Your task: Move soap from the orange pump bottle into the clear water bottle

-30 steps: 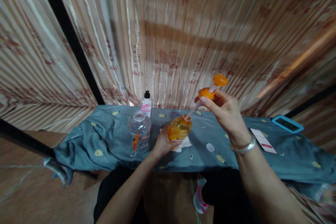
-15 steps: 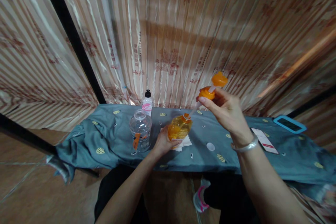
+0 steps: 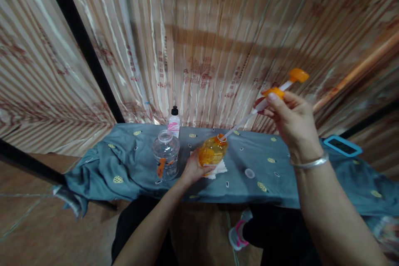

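Note:
An orange bottle point(image 3: 212, 151) stands tilted on the cloth-covered table, with my left hand point(image 3: 193, 168) wrapped round its lower left side. My right hand point(image 3: 291, 118) grips the orange collar of a pump top point(image 3: 298, 75) above and to the right of it. From that collar a thin whitish tube point(image 3: 238, 126) slants down, its lower end at the bottle's open mouth. White tissue point(image 3: 220, 168) lies beside and partly under the bottle. To the left is an open clear bottle point(image 3: 166, 153), with a black-capped bottle point(image 3: 173, 124) behind it.
A small translucent disc point(image 3: 249, 173) lies on the blue-green cloth point(image 3: 202, 193). Farther right is a blue-framed object point(image 3: 343, 146). Black poles point(image 3: 89, 54) and a striped curtain point(image 3: 199, 50) surround the table. A pink and white shoe point(image 3: 238, 235) shows below.
My right hand has moved up and to the right with the pump top, drawing more of the tube out of the orange bottle. The forearm now hides the phone. My left hand stays put.

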Motion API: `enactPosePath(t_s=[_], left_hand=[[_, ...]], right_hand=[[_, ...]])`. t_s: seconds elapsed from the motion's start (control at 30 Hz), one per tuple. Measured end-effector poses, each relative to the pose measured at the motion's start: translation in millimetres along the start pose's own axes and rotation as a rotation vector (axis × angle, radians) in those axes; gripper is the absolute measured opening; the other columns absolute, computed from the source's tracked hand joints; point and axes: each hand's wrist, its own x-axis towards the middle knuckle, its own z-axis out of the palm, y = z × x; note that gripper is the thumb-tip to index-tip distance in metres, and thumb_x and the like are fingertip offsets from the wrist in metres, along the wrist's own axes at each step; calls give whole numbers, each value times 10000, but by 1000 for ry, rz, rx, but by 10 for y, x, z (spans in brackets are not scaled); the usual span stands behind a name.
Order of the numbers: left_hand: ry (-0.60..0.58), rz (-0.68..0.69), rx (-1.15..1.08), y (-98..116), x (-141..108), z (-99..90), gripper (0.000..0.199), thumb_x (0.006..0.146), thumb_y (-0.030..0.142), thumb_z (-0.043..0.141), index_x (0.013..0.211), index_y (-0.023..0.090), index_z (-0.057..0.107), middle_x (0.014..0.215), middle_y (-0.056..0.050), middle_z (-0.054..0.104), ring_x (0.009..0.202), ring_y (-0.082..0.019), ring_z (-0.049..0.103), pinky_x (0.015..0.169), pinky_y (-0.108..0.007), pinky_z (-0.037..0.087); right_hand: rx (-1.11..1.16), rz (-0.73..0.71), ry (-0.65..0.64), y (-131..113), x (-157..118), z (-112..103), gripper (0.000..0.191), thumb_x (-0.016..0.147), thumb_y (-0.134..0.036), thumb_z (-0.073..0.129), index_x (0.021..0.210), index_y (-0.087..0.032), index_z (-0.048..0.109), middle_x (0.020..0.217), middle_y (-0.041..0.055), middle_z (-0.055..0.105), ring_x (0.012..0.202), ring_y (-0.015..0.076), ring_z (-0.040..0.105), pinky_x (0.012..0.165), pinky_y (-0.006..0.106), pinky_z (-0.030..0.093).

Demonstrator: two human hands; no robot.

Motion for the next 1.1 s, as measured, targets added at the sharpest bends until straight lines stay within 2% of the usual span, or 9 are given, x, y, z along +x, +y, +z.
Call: enactPosePath(t_s=[0.1,0.17,0.23,0.33,0.4,0.53,0.73,0.9,1.1], left_hand=[[2,-3,12,-7,4,11,626,572,309,828,1122,198,550,1110,-84,649,1050,-290,603,948,-450,465],[0,-2,8,-18,9,20,617,576,319,824,1116,200,551,1108,-78,652,1041,-284,607,942,-442,469],[1,-1,4,-29,15,27,617,579,325,824,1117,196,552,1106,-82,654,1028,-279,614,927,-428,477],[15,-6,25,-38,20,22,610,581,340,824,1103,172,558,1082,-100,660,1001,-283,628,897,-412,492],[16,-8,47,-35,20,9,589,590,355,818,1086,169,563,1064,-97,665,988,-282,635,882,-405,500],[5,-8,70,-17,15,-18,560,612,371,803,1077,177,559,1068,-93,664,995,-281,634,882,-410,502],[4,12,60,-12,17,-33,560,617,371,796,1090,186,560,1060,-81,667,991,-281,636,886,-427,501],[-7,14,77,-16,26,-33,580,624,371,795,1116,186,549,1069,-87,660,1015,-288,624,890,-433,495],[-13,4,36,32,24,-50,582,625,346,796,1121,181,541,1111,-97,652,1043,-288,615,916,-440,481]], right_hand=[[79,45,61,-155,135,-191,139,819,-246,634,720,-193,717,619,-11,649,569,95,618,580,224,529],[70,60,75,-245,217,-343,188,845,-302,606,698,-241,706,681,-19,614,633,81,607,628,201,527],[79,86,190,-280,293,-514,171,795,-369,660,662,-265,690,705,-19,607,700,97,611,631,210,527],[142,225,463,-155,358,-779,181,776,-302,685,614,-230,649,602,-25,617,639,94,631,604,214,520],[138,333,502,62,314,-925,169,806,-275,651,644,-228,636,587,-34,638,553,73,621,498,184,485],[91,613,318,711,-70,-1020,209,865,-218,540,676,-197,627,523,-50,643,468,66,610,449,137,505],[-91,897,11,1590,-898,-720,173,806,-277,612,703,-143,648,496,-18,643,433,61,597,440,126,476],[-379,866,-156,1978,-1171,-578,275,747,-404,638,602,-175,594,498,-52,580,442,70,551,477,188,481],[-805,740,-329,2051,-1086,-547,380,770,-523,546,554,-211,541,506,-2,599,488,173,635,557,300,493]])
